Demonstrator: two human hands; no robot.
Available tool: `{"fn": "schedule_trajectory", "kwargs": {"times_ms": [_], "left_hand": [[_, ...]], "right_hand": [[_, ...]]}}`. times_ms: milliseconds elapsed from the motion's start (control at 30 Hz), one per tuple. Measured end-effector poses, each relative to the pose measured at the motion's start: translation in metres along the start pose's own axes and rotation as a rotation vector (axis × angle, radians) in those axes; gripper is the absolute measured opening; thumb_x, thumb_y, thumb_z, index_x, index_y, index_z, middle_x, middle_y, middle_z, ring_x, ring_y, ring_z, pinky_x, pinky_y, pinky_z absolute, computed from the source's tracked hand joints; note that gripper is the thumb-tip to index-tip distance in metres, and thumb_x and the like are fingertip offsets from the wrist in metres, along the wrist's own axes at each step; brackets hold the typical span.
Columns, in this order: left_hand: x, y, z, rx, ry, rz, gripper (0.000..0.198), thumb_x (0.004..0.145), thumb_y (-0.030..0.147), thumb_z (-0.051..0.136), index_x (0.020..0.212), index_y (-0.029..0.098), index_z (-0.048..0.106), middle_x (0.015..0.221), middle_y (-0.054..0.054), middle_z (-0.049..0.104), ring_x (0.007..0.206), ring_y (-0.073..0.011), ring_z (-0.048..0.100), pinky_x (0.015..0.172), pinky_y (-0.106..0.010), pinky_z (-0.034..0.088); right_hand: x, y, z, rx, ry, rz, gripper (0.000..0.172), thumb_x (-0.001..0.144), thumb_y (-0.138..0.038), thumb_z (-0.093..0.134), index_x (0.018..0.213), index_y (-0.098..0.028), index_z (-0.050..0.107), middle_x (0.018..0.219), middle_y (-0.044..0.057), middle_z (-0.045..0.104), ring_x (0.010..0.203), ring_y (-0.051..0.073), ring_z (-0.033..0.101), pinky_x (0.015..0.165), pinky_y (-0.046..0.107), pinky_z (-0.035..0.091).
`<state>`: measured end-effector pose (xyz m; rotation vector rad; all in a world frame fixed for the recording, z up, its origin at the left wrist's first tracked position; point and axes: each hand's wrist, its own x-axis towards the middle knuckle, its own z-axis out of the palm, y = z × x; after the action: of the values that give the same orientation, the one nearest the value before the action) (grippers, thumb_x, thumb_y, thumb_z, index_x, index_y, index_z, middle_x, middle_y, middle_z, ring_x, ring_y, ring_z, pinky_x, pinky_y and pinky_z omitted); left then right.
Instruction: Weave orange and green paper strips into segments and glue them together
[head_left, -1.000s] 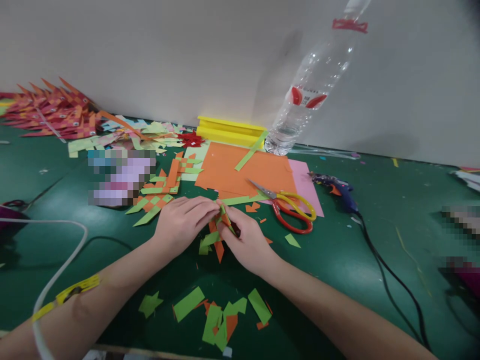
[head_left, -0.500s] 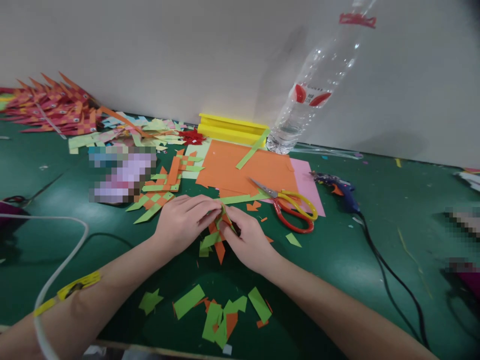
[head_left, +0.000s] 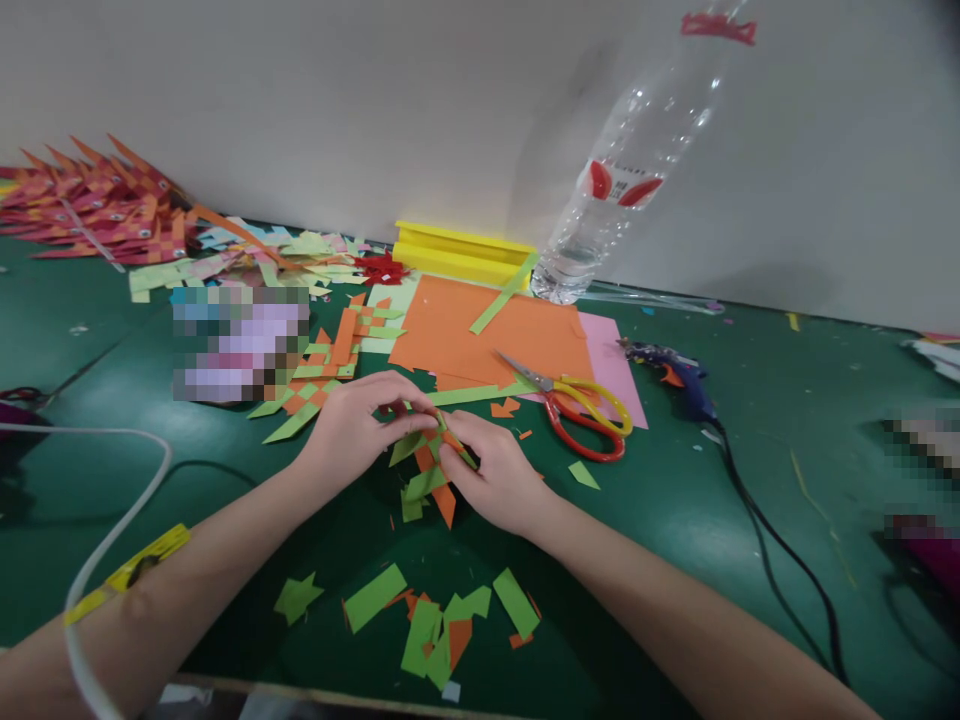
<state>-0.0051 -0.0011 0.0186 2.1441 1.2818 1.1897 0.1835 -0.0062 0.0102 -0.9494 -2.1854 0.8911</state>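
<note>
Between my hands is a woven piece of green and orange paper strips (head_left: 429, 482), its loose ends hanging down toward the table. My left hand (head_left: 367, 420) pinches its upper edge with thumb and fingertips. From the other side my right hand (head_left: 491, 470) grips it, fingers closed along the strips. Just left of my left hand lie finished-looking woven orange and green paper shapes (head_left: 306, 392). Scissors (head_left: 581, 405) with one yellow and one red handle rest right of my right hand, blades partly over orange paper sheets (head_left: 495, 335).
Green and orange scraps (head_left: 424, 635) lie near the table's front edge. A tilted-looking plastic bottle (head_left: 615, 190) stands at the back beside a yellow folded strip (head_left: 461, 252). A corded glue gun (head_left: 675, 375) lies right; red-orange woven pieces (head_left: 105, 215) are piled far left.
My left fingers have shifted a little on the paper piece, and more of its green strip shows beneath them. My right hand keeps its grip. The view has moved slightly.
</note>
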Motion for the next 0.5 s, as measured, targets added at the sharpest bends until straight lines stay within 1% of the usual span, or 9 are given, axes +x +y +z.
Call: {"fn": "schedule_trajectory", "kwargs": {"times_ms": [167, 300, 367, 433, 500], "left_hand": [[0.0029, 0.0006, -0.0039, -0.115, -0.083, -0.086, 0.011, 0.080, 0.031, 0.072, 0.083, 0.021, 0.075, 0.084, -0.002, 0.067, 0.070, -0.0130, 0.061, 0.062, -0.023, 0.049], [0.0051, 0.0014, -0.0046, -0.186, -0.167, -0.122, 0.010, 0.081, 0.030, 0.071, 0.082, 0.022, 0.076, 0.087, -0.002, 0.062, 0.077, -0.0137, 0.061, 0.068, -0.024, 0.049], [0.0059, 0.0013, -0.0040, -0.227, -0.192, -0.147, 0.010, 0.080, 0.031, 0.071, 0.079, 0.022, 0.075, 0.089, -0.002, 0.063, 0.080, -0.0145, 0.062, 0.072, -0.025, 0.049], [0.0060, 0.0004, -0.0030, -0.270, -0.188, -0.176, 0.011, 0.079, 0.031, 0.071, 0.076, 0.021, 0.074, 0.090, -0.002, 0.064, 0.082, -0.0148, 0.062, 0.077, -0.027, 0.049], [0.0056, -0.0011, -0.0019, -0.314, -0.175, -0.202, 0.012, 0.079, 0.032, 0.072, 0.075, 0.021, 0.073, 0.090, -0.002, 0.066, 0.082, -0.0150, 0.062, 0.080, -0.028, 0.050]], "right_hand": [[0.0014, 0.0007, -0.0041, 0.057, -0.044, 0.012, 0.014, 0.086, -0.013, 0.042, 0.074, -0.020, 0.046, 0.070, -0.003, 0.041, 0.065, 0.012, 0.042, 0.062, 0.025, 0.035], [0.0025, 0.0013, -0.0049, 0.149, -0.072, 0.095, 0.016, 0.084, -0.014, 0.044, 0.070, -0.019, 0.047, 0.067, -0.004, 0.040, 0.062, 0.011, 0.039, 0.058, 0.024, 0.033], [0.0025, 0.0015, -0.0047, 0.178, -0.070, 0.129, 0.019, 0.085, -0.019, 0.047, 0.066, -0.019, 0.045, 0.065, -0.004, 0.037, 0.059, 0.010, 0.036, 0.055, 0.024, 0.030], [0.0025, 0.0018, -0.0046, 0.191, -0.044, 0.149, 0.025, 0.087, -0.027, 0.050, 0.063, -0.019, 0.044, 0.062, -0.005, 0.035, 0.057, 0.009, 0.034, 0.053, 0.024, 0.028], [0.0027, 0.0024, -0.0047, 0.210, -0.006, 0.171, 0.026, 0.088, -0.032, 0.051, 0.066, -0.019, 0.050, 0.060, -0.005, 0.038, 0.055, 0.009, 0.034, 0.052, 0.023, 0.028]]}}
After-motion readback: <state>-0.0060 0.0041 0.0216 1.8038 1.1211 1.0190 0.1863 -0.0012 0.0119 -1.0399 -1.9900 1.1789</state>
